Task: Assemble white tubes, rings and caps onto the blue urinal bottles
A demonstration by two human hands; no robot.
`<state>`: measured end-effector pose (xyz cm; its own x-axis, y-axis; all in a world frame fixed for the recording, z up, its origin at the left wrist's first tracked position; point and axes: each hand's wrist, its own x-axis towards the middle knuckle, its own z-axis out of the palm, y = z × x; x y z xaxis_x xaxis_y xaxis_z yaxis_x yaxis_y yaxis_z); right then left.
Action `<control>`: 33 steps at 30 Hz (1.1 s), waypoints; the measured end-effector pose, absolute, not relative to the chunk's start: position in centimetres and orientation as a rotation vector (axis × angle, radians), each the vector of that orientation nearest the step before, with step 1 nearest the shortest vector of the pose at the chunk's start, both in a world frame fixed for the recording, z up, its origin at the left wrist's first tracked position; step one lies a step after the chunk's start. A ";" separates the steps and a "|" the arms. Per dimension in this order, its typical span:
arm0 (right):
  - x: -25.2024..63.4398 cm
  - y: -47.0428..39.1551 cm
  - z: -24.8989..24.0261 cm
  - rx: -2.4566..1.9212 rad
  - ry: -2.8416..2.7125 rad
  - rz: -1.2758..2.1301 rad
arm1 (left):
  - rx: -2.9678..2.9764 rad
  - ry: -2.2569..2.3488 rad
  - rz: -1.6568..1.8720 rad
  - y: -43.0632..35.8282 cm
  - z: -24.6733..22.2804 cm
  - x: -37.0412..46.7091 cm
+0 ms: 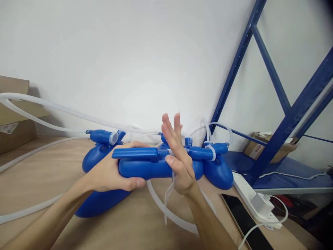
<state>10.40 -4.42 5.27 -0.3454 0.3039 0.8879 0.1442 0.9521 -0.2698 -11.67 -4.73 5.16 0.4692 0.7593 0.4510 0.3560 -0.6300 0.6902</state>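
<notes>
A blue plastic device with a long flat handle lies horizontally between my hands. My left hand wraps round its left end, thumb underneath in front and fingers behind. Beside its middle, my right hand is raised with the fingers stretched upward, the thumb near a translucent strap that hangs down from the device. Whether the right palm presses on the device is hard to tell. More blue devices of the same kind stand behind, one at the left and one at the right, with white tubes attached.
White tubes run across the brown table from the left. A cardboard box stands at the far left. To the right are a phone, a white power strip with a charger, and a blue metal shelf.
</notes>
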 end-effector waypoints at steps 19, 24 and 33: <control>8.2 -4.0 5.0 -0.373 -1.334 1.374 | 3.040 0.921 1.325 -7.4 6.0 -11.1; 7.7 -2.3 3.9 -0.495 -1.254 1.414 | 2.787 0.996 1.233 -5.6 5.3 -11.1; 9.7 -3.2 4.2 -0.348 -1.776 0.165 | 2.349 1.114 1.090 -4.8 5.9 -11.7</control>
<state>9.71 -3.21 4.20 -0.1988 0.3206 0.9261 0.1447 0.9442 -0.2958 -11.67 -4.78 5.86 0.4044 0.7641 0.5026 0.5191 -0.6442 0.5617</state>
